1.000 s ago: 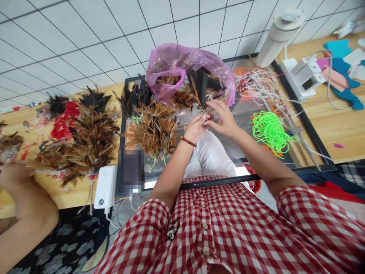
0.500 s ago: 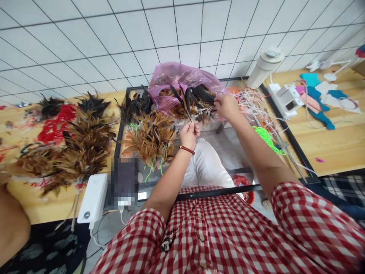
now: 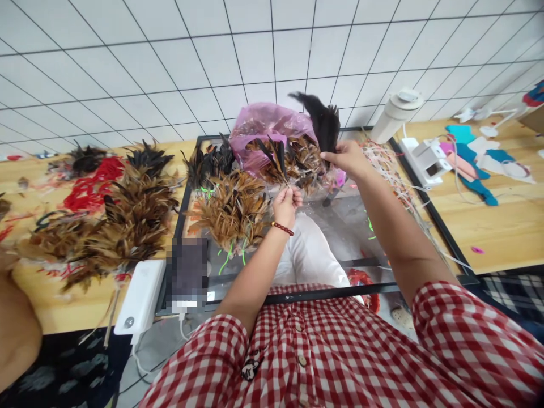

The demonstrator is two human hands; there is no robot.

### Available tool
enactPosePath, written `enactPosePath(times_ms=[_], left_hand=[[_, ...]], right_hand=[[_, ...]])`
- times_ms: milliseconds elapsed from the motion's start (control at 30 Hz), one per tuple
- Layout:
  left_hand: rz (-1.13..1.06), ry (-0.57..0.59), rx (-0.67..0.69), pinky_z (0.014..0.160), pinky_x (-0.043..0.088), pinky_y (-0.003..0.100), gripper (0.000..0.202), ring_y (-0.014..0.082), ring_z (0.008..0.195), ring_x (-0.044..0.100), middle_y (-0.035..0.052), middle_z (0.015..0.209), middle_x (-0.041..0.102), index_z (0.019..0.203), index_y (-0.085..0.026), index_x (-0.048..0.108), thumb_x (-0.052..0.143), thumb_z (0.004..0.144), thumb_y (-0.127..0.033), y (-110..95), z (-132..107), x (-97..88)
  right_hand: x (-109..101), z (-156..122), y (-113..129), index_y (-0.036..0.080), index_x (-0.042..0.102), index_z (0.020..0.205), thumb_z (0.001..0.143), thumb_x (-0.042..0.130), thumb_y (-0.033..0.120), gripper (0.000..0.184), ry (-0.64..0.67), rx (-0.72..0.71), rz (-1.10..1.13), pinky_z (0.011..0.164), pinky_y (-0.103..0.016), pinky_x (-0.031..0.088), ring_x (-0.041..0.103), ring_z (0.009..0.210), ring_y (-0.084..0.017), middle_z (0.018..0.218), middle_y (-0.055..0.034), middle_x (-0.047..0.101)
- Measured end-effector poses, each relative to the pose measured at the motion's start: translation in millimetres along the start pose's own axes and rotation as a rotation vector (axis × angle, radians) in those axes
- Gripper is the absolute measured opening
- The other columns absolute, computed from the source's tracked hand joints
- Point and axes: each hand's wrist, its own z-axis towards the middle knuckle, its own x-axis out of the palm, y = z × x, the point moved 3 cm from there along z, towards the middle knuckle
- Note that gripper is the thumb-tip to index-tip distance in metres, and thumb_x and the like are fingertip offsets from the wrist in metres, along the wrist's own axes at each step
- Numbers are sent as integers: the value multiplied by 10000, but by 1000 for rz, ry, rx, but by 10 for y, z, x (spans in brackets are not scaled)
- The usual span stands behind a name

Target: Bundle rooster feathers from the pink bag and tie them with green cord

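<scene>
My left hand [image 3: 286, 204] is closed in a pinch on the stems of a small bunch of dark and brown feathers [image 3: 272, 156], held upright over the glass table [image 3: 340, 221]. My right hand [image 3: 347, 158] is closed on several long black feathers [image 3: 323, 120], lifted clear of the pink plastic bag [image 3: 263, 124] of feathers right behind both hands. A heap of tied brown feather bundles [image 3: 232, 207] lies just left of my left hand.
More brown and black feather bundles [image 3: 127, 215] and red cords [image 3: 91, 181] cover the wooden bench at left. A white power bank [image 3: 140, 297] and phone lie near the front. White strips [image 3: 391, 170], a white bottle [image 3: 395, 116] and coloured felt [image 3: 471, 153] are at right. Another person's arm [image 3: 15, 328] is at far left.
My right hand left my left hand, reached into the pink bag and has pulled black feathers up out of it. The left hand kept its bunch almost still.
</scene>
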Motion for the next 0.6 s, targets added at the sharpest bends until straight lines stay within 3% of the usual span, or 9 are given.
enactPosePath(times_ms=[133, 200, 267, 367, 467, 600], left_hand=[[-9, -7, -4, 500, 413, 187, 188, 57, 475, 566, -18, 598, 637, 771, -140, 625, 565, 948, -123, 1, 2, 0], [-8, -7, -1, 501, 412, 190, 167, 60, 478, 566, -16, 601, 638, 771, -141, 629, 597, 934, -139, 9, 11, -10], [-7, 1, 5, 506, 415, 191, 141, 61, 485, 568, -17, 610, 642, 775, -145, 632, 651, 911, -173, 20, 25, -21], [-6, 14, 8, 510, 419, 190, 145, 60, 495, 571, -19, 620, 646, 779, -148, 634, 701, 887, -218, 35, 46, -35], [-5, 15, 8, 509, 417, 188, 149, 59, 495, 570, -18, 625, 652, 782, -148, 636, 712, 882, -228, 45, 58, -41], [-12, 27, 12, 515, 420, 185, 147, 56, 502, 574, -25, 627, 654, 794, -150, 639, 725, 873, -238, 46, 57, -37]], right_hand=[[201, -154, -140, 170, 648, 730, 643, 838, 322, 259, 110, 173, 233, 500, -263, 445, 510, 537, -125, 585, 1, 575], [279, -241, -226, 169, 652, 787, 606, 843, 251, 276, 159, 243, 238, 510, -263, 457, 541, 559, -132, 632, -5, 610], [277, -319, -288, 161, 670, 915, 624, 816, 224, 332, 101, 253, 187, 554, -263, 476, 571, 599, -134, 693, 1, 634], [209, -444, -295, 151, 693, 1019, 728, 750, 273, 321, -17, 203, -42, 633, -272, 491, 594, 644, -141, 709, 4, 643], [247, -585, -238, 160, 736, 870, 831, 676, 363, 216, 73, 169, -386, 697, -297, 482, 623, 697, -175, 698, -35, 668], [416, -688, -197, 183, 709, 719, 844, 674, 452, 299, 178, 186, -645, 688, -305, 456, 645, 757, -212, 740, -79, 703]])
